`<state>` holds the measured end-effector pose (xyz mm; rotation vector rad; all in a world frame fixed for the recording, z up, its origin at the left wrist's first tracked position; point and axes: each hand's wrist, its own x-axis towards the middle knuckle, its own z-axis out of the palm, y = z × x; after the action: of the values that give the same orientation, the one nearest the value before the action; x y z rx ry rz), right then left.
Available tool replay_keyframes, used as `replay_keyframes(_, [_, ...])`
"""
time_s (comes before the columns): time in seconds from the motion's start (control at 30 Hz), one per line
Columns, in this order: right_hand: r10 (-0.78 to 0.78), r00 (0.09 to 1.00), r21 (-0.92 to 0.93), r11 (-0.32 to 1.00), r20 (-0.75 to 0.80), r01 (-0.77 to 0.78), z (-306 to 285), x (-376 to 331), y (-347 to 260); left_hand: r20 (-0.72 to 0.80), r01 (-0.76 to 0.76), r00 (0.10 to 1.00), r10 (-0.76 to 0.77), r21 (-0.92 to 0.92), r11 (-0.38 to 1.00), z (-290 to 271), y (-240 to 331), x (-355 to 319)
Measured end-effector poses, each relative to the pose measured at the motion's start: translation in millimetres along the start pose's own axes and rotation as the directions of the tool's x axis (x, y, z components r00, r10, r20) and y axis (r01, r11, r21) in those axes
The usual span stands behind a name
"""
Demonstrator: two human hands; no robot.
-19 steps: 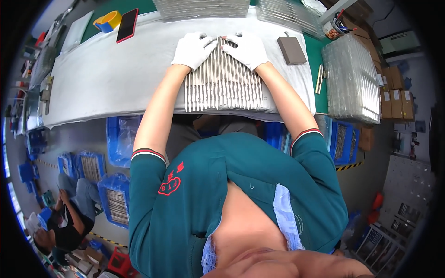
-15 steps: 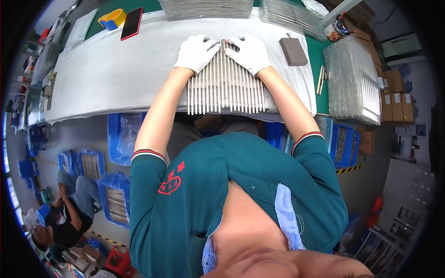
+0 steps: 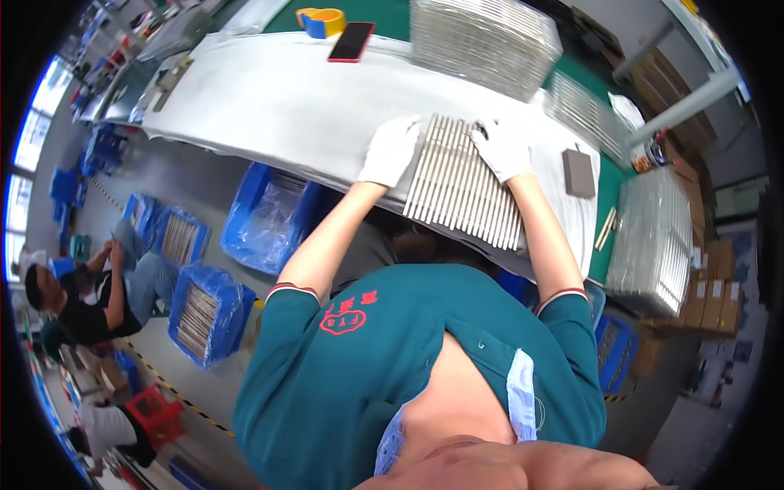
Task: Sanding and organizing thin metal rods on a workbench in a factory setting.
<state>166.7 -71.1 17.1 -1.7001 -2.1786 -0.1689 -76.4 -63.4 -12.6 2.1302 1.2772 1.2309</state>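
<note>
A row of slim silvery metal rods [image 3: 462,184] lies side by side on the white cloth, their near ends reaching past the table's front edge. My left hand [image 3: 392,153], in a white glove, rests along the row's left side with its fingers stretched out and pointing away from me. On the far right part of the row lies my gloved right hand [image 3: 505,149], thumb and fingers apart, the tips touching the rods' upper right corner. The fingers of both hands are partly hidden. Neither hand lifts a rod.
White cloth [image 3: 278,90] covers the table. Wrapped stacks of rods [image 3: 486,45] stand at the back, with another wrapped stack [image 3: 649,241] at right. A grey-brown block [image 3: 579,173] lies right of my hand. Phone [image 3: 352,42] and tape rolls [image 3: 321,23] sit far left. Blue crates [image 3: 269,216] stand below.
The view has turned, shifting the table rightward. My hands have moved apart from the middle of the rods to the sides, and the rods' far ends now form a straighter line.
</note>
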Motion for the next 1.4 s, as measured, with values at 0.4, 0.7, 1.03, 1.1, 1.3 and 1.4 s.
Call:
replay_keyframes(0.4, [0.016, 0.999, 0.111, 0.994, 0.049, -0.021, 0, 2, -3, -0.030, 0.004, 1.000, -0.004, -0.006, 1.000, 4, -4, -4])
replay_keyframes(0.7, [0.018, 0.991, 0.094, 0.995, 0.132, -0.030, -10, 5, -9, -0.068, 0.005, 0.998, -0.007, -0.043, 0.999, 4, -1, -3])
replay_keyframes(1.03, [0.024, 0.999, 0.257, 0.966, -0.024, -0.017, -41, -28, -18, -0.060, 0.007, 0.998, -0.009, -0.038, 0.999, 2, -1, -5])
replay_keyframes(1.1, [0.047, 0.998, 0.263, 0.964, -0.052, -0.032, -48, -44, -16, -0.049, -0.002, 0.999, 0.001, -0.037, 0.999, 3, -2, -5])
replay_keyframes(1.3, [0.222, 0.972, 0.488, 0.858, -0.073, -0.159, -62, -86, -10, -0.034, 0.017, 0.999, -0.019, -0.049, 0.999, 3, 0, -5])
replay_keyframes(1.4, [0.323, 0.944, 0.617, 0.757, -0.069, -0.214, -66, -101, -12, -0.043, -0.004, 0.999, 0.002, -0.048, 0.999, 3, -1, -5])
